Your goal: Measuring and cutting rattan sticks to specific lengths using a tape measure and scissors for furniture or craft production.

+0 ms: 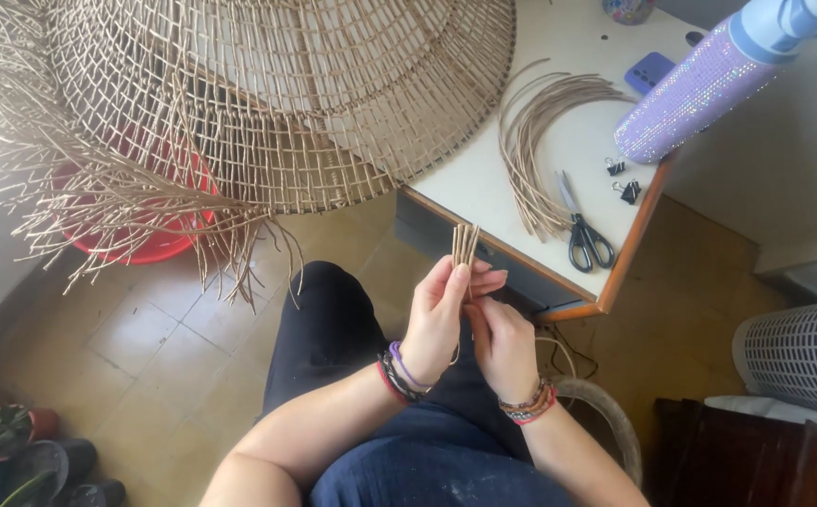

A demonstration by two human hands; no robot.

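Observation:
My left hand (pixel 441 314) grips a small bundle of tan rattan strands (pixel 465 244), their cut ends sticking up above the fingers. My right hand (pixel 500 338) is closed against the lower part of the same strands, just below and right of the left hand. Both wrists wear bead bracelets. Above and left, a large woven rattan dome (pixel 267 94) rests on the table edge, with loose strand ends hanging down from its rim. My dark-trousered legs are under my hands.
A white table (pixel 483 178) with a wooden edge holds curved spare rattan strands (pixel 535 131), black-handled scissors (pixel 582 230), two binder clips (pixel 621 178), a phone (pixel 649 70) and a glittery purple bottle (pixel 699 89). A red basin (pixel 141 239) sits on the tiled floor. Potted plants (pixel 14 451) stand bottom left.

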